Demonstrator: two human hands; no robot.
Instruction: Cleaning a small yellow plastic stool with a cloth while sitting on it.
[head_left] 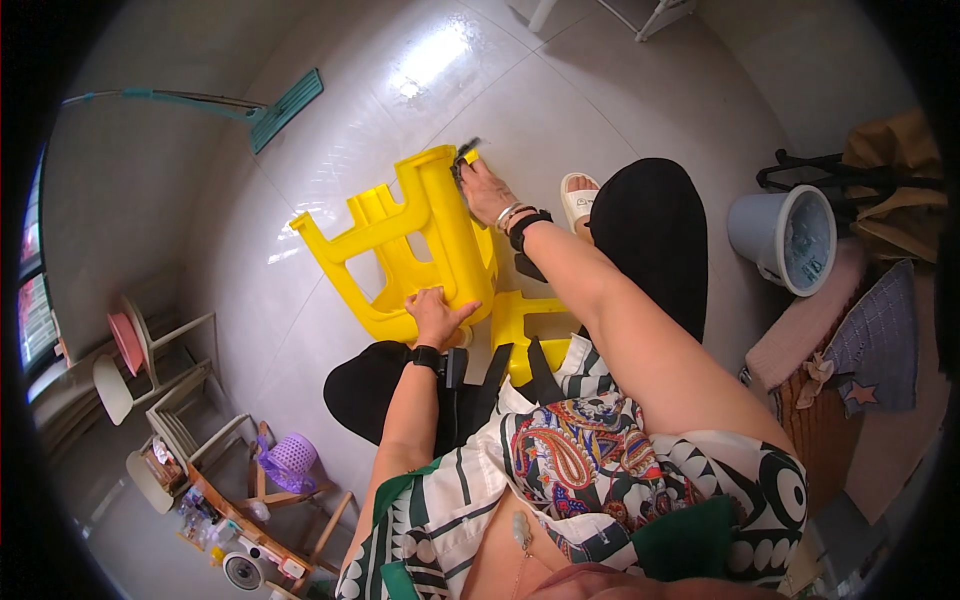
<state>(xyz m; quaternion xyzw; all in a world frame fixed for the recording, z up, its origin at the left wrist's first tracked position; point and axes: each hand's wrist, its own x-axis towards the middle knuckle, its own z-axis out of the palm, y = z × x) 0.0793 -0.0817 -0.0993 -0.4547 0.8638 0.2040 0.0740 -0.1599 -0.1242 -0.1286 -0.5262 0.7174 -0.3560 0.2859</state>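
Observation:
A yellow plastic stool [443, 215] lies tipped on its side on the floor in front of me, legs toward the left. My left hand [434, 315] grips its near edge, thumb stretched to the right. At the stool's far right end, my right hand [487, 193] has its fingers closed round a scrub brush [464, 160] with dark bristles and a bit of yellow. The brush is pressed close to the stool's outer surface; my fingers cover most of it. Between my knees is another yellow stool [512, 322], partly hidden by my clothes.
A teal flat mop [287, 110] leans at the far left. To the right stands a grey-blue bucket [760, 235] near hanging cloths. On the left are white chairs [175, 435], a purple basket [290, 460] and a cluttered wooden shelf [235, 520]. The floor [440, 60] shines wetly at the back.

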